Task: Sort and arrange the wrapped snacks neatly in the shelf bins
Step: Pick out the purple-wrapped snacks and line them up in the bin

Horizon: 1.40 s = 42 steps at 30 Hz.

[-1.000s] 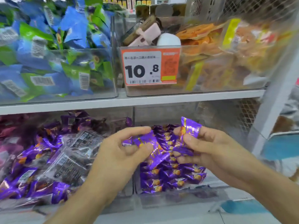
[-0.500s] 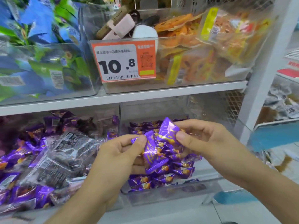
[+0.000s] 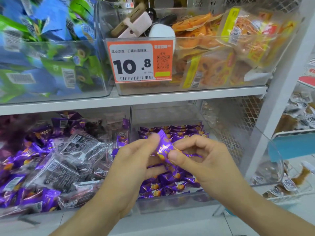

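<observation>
Purple foil is centre stage: both hands meet at the middle of the frame over one small purple foil-wrapped snack [image 3: 164,149]. The left hand [image 3: 134,160] pinches its upper end between thumb and fingertips, while the right hand [image 3: 202,159] pinches the lower end, thumb in front, fingers curled behind. That snack sits in the air just above the clear plastic bin [image 3: 170,204] at lower centre, where matching purple wrapped snacks lie in rows [image 3: 172,183]. Lower left, a second bin holds a loose heap of purple packets mixed with clear-and-black wrapped packs [image 3: 71,160]. Up on the white shelf board [image 3: 153,99], the upper-left bin is full of blue and green packets [image 3: 51,53], and the upper-centre bin carries orange vacuum-packed snacks [image 3: 218,62] behind an orange-and-white price tag reading 10.8 [image 3: 140,61]. At the right edge, a white wire basket [image 3: 289,197] holds more wrapped goods.
</observation>
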{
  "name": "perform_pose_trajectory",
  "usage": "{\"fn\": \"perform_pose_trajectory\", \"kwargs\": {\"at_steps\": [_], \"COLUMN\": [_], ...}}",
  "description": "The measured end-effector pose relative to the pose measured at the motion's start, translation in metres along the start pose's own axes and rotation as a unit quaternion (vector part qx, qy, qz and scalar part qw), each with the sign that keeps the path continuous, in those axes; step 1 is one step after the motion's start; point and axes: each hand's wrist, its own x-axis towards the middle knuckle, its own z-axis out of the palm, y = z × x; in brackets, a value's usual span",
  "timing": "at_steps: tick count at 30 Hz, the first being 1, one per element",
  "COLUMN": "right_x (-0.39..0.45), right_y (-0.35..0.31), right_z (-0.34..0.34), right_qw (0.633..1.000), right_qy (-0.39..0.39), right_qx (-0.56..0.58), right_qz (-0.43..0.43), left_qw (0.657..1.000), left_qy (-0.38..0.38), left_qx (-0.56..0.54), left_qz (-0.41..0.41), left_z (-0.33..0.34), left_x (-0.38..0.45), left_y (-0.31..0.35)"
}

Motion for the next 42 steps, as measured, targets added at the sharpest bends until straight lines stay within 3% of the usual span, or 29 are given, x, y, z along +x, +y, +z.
{"fn": "perform_pose_trajectory", "kwargs": {"at_steps": [3,13,15,19,23,27,29,32,37,42], "right_x": [0.000,-0.001,0.001,0.007,0.008,0.016,0.028,0.045,0.051,0.057], "right_y": [0.006,0.001,-0.005,-0.014,-0.020,-0.024,-0.015,0.002,0.026,0.049], "right_z": [0.004,-0.004,-0.016,-0.040,-0.055,-0.073,-0.091,-0.116,-0.123,-0.120], "right_qw": [0.999,0.999,0.998,0.989,0.933,0.926,0.928,0.899,0.833,0.803], "right_qy": [0.014,-0.028,-0.041,-0.116,-0.233,-0.200,-0.141,-0.082,-0.185,-0.238], "right_qx": [-0.035,0.004,-0.030,-0.094,-0.276,-0.320,-0.345,-0.430,-0.516,-0.541], "right_qz": [-0.027,-0.016,-0.023,0.002,0.007,-0.012,-0.019,-0.005,0.067,0.073], "left_qw": [0.999,0.991,0.984,0.992,0.991,0.984,0.967,0.904,0.813,0.800], "left_qy": [-0.008,-0.003,-0.018,-0.070,-0.102,-0.097,-0.076,-0.103,-0.190,-0.211], "left_qx": [0.047,0.086,0.132,0.065,0.067,0.128,0.215,0.374,0.513,0.528], "left_qz": [0.019,0.103,0.117,0.082,0.056,0.081,0.115,0.180,0.200,0.194], "left_z": [-0.002,0.000,0.000,0.002,0.010,0.018,0.016,0.013,0.020,0.029], "left_x": [-0.001,-0.001,0.001,0.006,0.006,0.010,0.017,0.026,0.043,0.055], "left_y": [-0.002,-0.010,-0.009,-0.012,-0.024,-0.030,-0.034,-0.039,-0.056,-0.061]}}
